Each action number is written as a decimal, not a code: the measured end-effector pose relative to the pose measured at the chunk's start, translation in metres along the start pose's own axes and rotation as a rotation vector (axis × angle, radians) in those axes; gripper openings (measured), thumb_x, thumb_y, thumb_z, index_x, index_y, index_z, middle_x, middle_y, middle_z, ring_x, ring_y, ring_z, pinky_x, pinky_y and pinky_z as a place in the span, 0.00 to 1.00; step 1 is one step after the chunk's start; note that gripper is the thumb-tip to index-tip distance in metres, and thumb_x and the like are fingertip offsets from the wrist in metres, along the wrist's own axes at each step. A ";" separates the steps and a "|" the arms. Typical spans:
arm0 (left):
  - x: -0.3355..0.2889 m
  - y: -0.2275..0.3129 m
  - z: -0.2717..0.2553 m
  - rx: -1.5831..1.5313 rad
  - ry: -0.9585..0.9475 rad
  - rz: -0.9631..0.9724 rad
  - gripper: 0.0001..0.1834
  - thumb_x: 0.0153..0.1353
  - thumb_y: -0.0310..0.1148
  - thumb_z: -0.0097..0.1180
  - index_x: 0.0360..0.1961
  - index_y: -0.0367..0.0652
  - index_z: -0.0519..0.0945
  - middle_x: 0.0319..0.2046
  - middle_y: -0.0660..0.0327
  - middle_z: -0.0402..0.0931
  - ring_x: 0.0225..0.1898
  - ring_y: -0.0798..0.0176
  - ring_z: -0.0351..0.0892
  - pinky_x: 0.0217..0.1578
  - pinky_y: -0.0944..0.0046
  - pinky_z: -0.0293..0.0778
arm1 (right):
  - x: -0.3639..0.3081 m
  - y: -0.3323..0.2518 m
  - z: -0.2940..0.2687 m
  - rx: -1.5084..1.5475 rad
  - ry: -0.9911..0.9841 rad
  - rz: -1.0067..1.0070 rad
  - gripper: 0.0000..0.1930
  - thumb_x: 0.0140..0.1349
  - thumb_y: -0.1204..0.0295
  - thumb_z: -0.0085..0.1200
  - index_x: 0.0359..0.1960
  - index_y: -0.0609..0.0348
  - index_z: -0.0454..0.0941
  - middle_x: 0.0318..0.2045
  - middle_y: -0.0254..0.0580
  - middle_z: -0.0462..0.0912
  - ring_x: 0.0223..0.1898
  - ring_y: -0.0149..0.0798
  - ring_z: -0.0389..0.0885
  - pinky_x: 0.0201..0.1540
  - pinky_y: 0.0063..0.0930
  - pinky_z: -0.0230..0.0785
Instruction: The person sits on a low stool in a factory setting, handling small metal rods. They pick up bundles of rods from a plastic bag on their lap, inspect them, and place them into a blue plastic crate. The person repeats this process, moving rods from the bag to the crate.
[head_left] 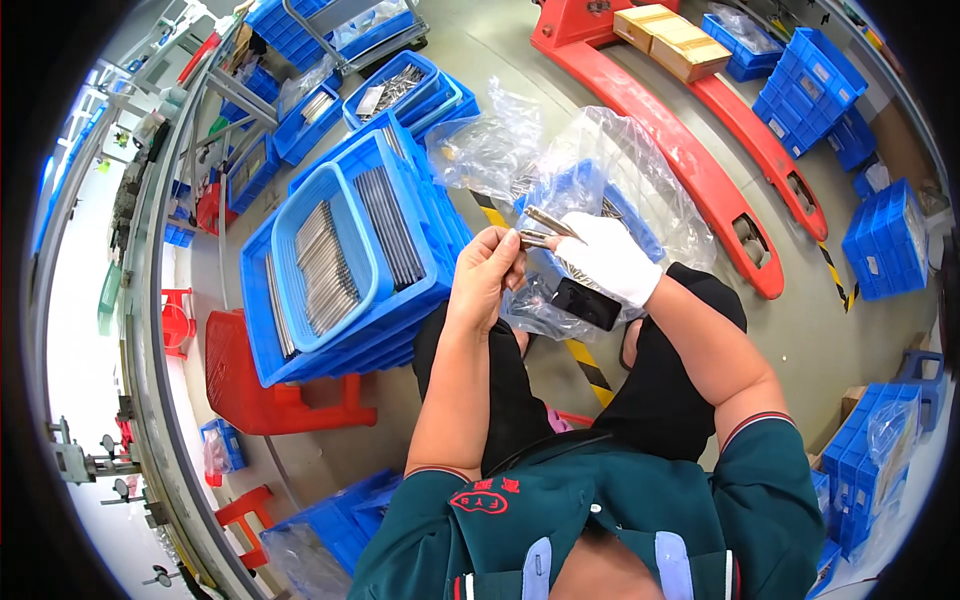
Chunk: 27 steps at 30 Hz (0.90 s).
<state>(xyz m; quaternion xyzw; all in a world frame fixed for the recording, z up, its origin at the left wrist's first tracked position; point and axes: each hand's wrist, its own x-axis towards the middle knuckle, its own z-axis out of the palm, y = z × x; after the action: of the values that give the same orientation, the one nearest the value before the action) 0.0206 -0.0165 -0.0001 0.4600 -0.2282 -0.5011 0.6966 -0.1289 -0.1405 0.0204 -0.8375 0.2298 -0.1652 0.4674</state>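
Short shiny metal rods point(547, 221) are held between my two hands above a plastic-lined blue bin point(640, 238). My right hand point(610, 262), in a white glove, is closed around them from the right. At their left ends, my bare left hand point(486, 272) pinches with thumb and fingers; its fingertips partly cover the metal. More metal pieces show inside the bin, partly hidden by my hands and the clear plastic bag point(655, 150). Just below my gloved hand lies a black phone point(587, 303).
To my left, a light-blue basket point(283, 250) of slim metal rods rests on stacked blue crates point(350, 345), beside a red stool point(235, 375). A red pallet jack point(660, 110) carrying cardboard boxes point(675, 42) stands ahead on the right. Several blue crates point(885, 240) line the right side.
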 end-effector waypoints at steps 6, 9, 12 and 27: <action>0.001 -0.002 0.000 0.116 0.024 0.038 0.10 0.61 0.34 0.57 0.33 0.37 0.75 0.20 0.64 0.71 0.18 0.74 0.66 0.21 0.75 0.63 | 0.000 0.001 -0.002 0.031 -0.030 0.015 0.15 0.59 0.60 0.51 0.34 0.62 0.77 0.24 0.48 0.76 0.27 0.44 0.74 0.32 0.36 0.65; 0.000 -0.001 0.000 0.170 0.028 0.053 0.09 0.60 0.32 0.58 0.34 0.36 0.76 0.21 0.62 0.73 0.19 0.73 0.69 0.22 0.75 0.66 | 0.001 0.004 -0.002 0.065 -0.042 0.006 0.15 0.59 0.61 0.52 0.33 0.62 0.77 0.24 0.47 0.75 0.27 0.43 0.73 0.32 0.35 0.65; -0.001 0.002 0.001 0.160 0.007 0.063 0.09 0.60 0.31 0.58 0.34 0.35 0.76 0.21 0.60 0.75 0.18 0.72 0.71 0.22 0.74 0.69 | 0.001 0.004 -0.003 0.143 -0.039 -0.012 0.15 0.59 0.61 0.52 0.32 0.62 0.77 0.23 0.47 0.75 0.26 0.41 0.73 0.31 0.34 0.65; -0.003 -0.001 0.002 0.086 0.027 0.060 0.10 0.63 0.33 0.55 0.36 0.35 0.77 0.25 0.60 0.77 0.22 0.71 0.73 0.27 0.71 0.73 | 0.004 0.005 0.004 0.150 -0.014 -0.001 0.16 0.59 0.59 0.52 0.29 0.63 0.75 0.23 0.48 0.74 0.26 0.42 0.73 0.32 0.34 0.64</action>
<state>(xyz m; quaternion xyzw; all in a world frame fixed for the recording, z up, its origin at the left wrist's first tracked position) 0.0173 -0.0146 0.0006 0.4894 -0.2536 -0.4635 0.6938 -0.1249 -0.1426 0.0143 -0.8014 0.2132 -0.1764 0.5302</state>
